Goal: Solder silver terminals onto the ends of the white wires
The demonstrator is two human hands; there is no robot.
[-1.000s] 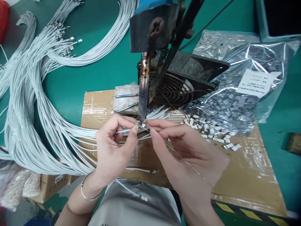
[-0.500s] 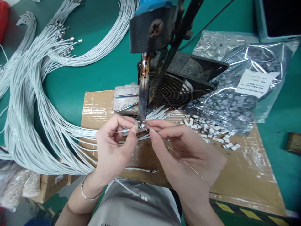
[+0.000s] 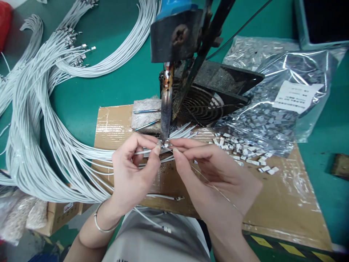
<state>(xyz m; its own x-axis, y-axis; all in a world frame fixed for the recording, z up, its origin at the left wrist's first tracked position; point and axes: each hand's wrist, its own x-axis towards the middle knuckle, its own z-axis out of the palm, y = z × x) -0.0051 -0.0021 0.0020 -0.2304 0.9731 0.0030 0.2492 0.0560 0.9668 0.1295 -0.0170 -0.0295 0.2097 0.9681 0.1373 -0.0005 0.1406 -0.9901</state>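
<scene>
Under the tip of a mounted soldering iron [image 3: 166, 109], my two hands meet. My left hand [image 3: 136, 169] is closed in a pinch on the end of a white cable [image 3: 142, 151]; the small part at its tip is mostly covered by my fingers. My right hand [image 3: 209, 178] pinches a thin solder wire [image 3: 222, 194], whose front end points at the iron's tip while the rest trails back along the palm. Behind my fingers, more white cable ends [image 3: 182, 131] lie on the cardboard [image 3: 272, 203].
Thick bundles of white cables [image 3: 29, 145] fill the left side. A black fan [image 3: 201, 103] stands behind the iron. On the right are loose small white pieces [image 3: 252, 153] and a clear plastic bag [image 3: 313, 105] of them. A wrapped block [image 3: 145, 114] sits left of the iron.
Both hands hold almost the same pose. My left hand has shifted very slightly to the right; the iron and cables stay where they were.
</scene>
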